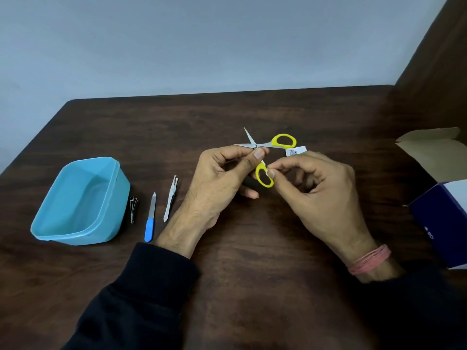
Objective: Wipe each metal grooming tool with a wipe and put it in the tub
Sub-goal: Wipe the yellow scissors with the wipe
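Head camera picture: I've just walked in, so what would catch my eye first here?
Probably the yellow-handled scissors, blades spread open, held above the middle of the dark wooden table by the left hand near the pivot and the right hand at one handle loop. Next, the light blue tub at the left, with nail clippers, a blue-handled nail file and tweezers lined up beside it.

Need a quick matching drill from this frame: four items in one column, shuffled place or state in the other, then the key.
Items
1. scissors
2. nail file
3. tub
4. tweezers

States
A. light blue, nothing visible inside
B. held in both hands, blades open
C. flat on the table, blue handle
D. flat on the table, all metal, beside the left hand

Pairs: 1-B, 2-C, 3-A, 4-D
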`<state>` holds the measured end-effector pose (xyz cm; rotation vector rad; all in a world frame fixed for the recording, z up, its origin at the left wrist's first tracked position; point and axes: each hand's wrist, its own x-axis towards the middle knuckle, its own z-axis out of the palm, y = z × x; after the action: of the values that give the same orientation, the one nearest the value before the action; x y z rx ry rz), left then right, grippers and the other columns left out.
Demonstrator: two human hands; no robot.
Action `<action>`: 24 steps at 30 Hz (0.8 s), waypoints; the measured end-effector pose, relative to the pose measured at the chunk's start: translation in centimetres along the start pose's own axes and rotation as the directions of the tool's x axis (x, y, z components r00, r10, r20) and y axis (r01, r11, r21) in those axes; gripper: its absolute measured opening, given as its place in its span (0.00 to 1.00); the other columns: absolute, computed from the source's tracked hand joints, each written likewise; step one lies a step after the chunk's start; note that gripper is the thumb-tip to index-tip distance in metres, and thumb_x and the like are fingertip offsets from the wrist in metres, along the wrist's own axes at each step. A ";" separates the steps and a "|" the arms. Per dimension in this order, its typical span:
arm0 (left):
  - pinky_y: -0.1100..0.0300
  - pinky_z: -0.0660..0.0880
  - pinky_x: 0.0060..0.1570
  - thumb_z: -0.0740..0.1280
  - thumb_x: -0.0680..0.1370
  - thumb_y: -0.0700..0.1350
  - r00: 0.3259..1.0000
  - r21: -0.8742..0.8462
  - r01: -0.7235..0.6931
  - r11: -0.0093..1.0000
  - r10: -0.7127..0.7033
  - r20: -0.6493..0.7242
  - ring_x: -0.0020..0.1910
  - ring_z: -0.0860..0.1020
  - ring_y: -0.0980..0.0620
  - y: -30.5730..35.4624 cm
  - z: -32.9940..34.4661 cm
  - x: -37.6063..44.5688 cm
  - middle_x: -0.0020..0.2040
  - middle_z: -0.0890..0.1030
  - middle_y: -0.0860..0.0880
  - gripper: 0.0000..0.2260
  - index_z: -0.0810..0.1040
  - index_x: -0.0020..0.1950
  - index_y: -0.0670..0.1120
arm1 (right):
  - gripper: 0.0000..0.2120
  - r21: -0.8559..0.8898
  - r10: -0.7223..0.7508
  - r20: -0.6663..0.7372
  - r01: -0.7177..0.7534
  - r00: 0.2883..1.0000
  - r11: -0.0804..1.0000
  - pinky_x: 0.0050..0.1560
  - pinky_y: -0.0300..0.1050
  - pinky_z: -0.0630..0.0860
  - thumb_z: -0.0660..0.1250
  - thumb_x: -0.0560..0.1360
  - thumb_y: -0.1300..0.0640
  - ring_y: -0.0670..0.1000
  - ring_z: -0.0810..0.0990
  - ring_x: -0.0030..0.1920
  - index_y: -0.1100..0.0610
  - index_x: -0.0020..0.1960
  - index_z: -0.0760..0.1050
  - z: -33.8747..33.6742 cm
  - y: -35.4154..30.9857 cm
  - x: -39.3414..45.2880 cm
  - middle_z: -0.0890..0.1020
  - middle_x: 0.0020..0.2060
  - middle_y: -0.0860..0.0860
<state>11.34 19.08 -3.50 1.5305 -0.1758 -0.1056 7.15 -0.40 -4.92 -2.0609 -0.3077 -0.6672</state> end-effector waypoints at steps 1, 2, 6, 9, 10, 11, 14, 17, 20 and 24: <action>0.62 0.81 0.29 0.74 0.85 0.42 1.000 0.004 0.004 1.000 -0.004 0.017 0.37 0.84 0.53 0.0 0.0 0.0 0.43 0.88 0.44 0.07 0.91 0.58 0.41 | 0.04 -0.024 -0.020 -0.008 0.020 1.000 1.000 0.43 0.39 0.73 0.82 0.77 0.60 0.50 0.78 0.37 0.53 0.50 0.89 0.0 -0.1 0.0 0.85 0.41 0.43; 0.62 0.81 0.29 0.74 0.85 0.42 0.999 0.010 0.007 1.000 -0.007 0.041 0.38 0.84 0.53 0.0 0.0 -0.1 0.44 0.88 0.44 0.07 0.90 0.58 0.41 | 0.04 -0.046 -0.037 -0.018 0.037 0.999 0.998 0.44 0.38 0.73 0.81 0.77 0.60 0.50 0.78 0.38 0.54 0.51 0.89 -0.1 -0.2 -0.1 0.86 0.42 0.44; 0.62 0.81 0.29 0.74 0.85 0.42 0.998 0.010 0.015 1.000 -0.015 0.063 0.39 0.84 0.53 0.1 -0.1 -0.1 0.44 0.87 0.40 0.07 0.90 0.58 0.41 | 0.04 -0.081 -0.059 -0.020 0.058 0.998 0.995 0.44 0.38 0.73 0.81 0.78 0.60 0.48 0.76 0.38 0.54 0.52 0.89 -0.1 -0.3 -0.1 0.85 0.43 0.44; 0.63 0.80 0.29 0.74 0.84 0.43 1.000 -0.042 0.020 0.999 -0.020 -0.005 0.38 0.83 0.54 0.1 -0.1 0.1 0.42 0.86 0.42 0.06 0.90 0.56 0.43 | 0.04 -0.173 -0.108 0.028 0.112 0.994 0.979 0.46 0.37 0.72 0.80 0.78 0.60 0.43 0.74 0.43 0.53 0.52 0.89 -0.3 -0.1 0.0 0.84 0.44 0.44; 0.64 0.80 0.29 0.75 0.83 0.44 0.999 -0.075 0.024 0.997 -0.027 -0.031 0.39 0.83 0.54 0.2 -0.2 0.2 0.43 0.86 0.43 0.06 0.90 0.55 0.44 | 0.03 -0.222 -0.133 0.043 0.140 0.990 0.965 0.47 0.38 0.72 0.79 0.79 0.60 0.42 0.72 0.45 0.53 0.52 0.88 -0.3 -0.2 0.0 0.84 0.44 0.44; 0.64 0.80 0.28 0.76 0.82 0.46 0.998 -0.107 0.024 0.994 -0.030 -0.050 0.39 0.82 0.54 0.1 -0.2 0.3 0.45 0.86 0.43 0.07 0.90 0.54 0.44 | 0.02 -0.263 -0.156 0.050 0.164 0.986 0.951 0.48 0.40 0.74 0.78 0.80 0.59 0.43 0.72 0.47 0.53 0.52 0.88 -0.4 -0.2 0.1 0.84 0.45 0.45; 0.62 0.80 0.30 0.77 0.76 0.51 0.998 -0.124 0.005 0.992 -0.013 -0.066 0.41 0.80 0.53 0.1 -0.3 0.2 0.50 0.85 0.40 0.09 0.90 0.49 0.46 | 0.02 -0.262 -0.153 0.022 0.154 0.988 0.953 0.50 0.45 0.76 0.76 0.81 0.60 0.46 0.73 0.48 0.54 0.52 0.86 -0.6 -0.4 0.3 0.83 0.47 0.46; 0.58 0.83 0.37 0.79 0.77 0.50 0.996 -0.097 -0.021 0.995 0.013 -0.088 0.49 0.83 0.45 -0.1 -0.3 0.3 0.55 0.85 0.37 0.09 0.89 0.48 0.44 | 0.03 -0.174 -0.143 0.058 0.151 0.988 0.973 0.53 0.47 0.77 0.75 0.81 0.62 0.46 0.75 0.47 0.55 0.53 0.85 -0.6 -1.0 0.2 0.82 0.49 0.45; 0.52 0.84 0.60 0.81 0.79 0.44 0.985 0.008 -0.133 0.991 0.133 -0.110 0.61 0.86 0.52 -0.6 -0.5 0.5 0.59 0.87 0.47 0.05 0.90 0.45 0.44 | 0.04 -0.027 -0.116 0.116 0.120 0.986 0.992 0.46 0.39 0.75 0.75 0.81 0.64 0.48 0.79 0.45 0.56 0.53 0.84 -0.3 -1.6 0.0 0.80 0.49 0.44; 0.61 0.80 0.63 0.80 0.79 0.41 0.972 0.155 -0.212 0.965 0.225 -0.069 0.61 0.88 0.53 -0.5 -0.2 0.3 0.56 0.90 0.48 0.02 0.92 0.48 0.44 | 0.05 0.031 -0.087 0.157 0.083 0.984 0.996 0.43 0.34 0.73 0.76 0.81 0.65 0.50 0.81 0.42 0.56 0.52 0.84 -0.1 -1.8 0.0 0.81 0.46 0.42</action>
<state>11.67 19.17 -4.04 1.6489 -0.2875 0.1522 6.27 0.45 -3.64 -2.0906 -0.4954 -0.5480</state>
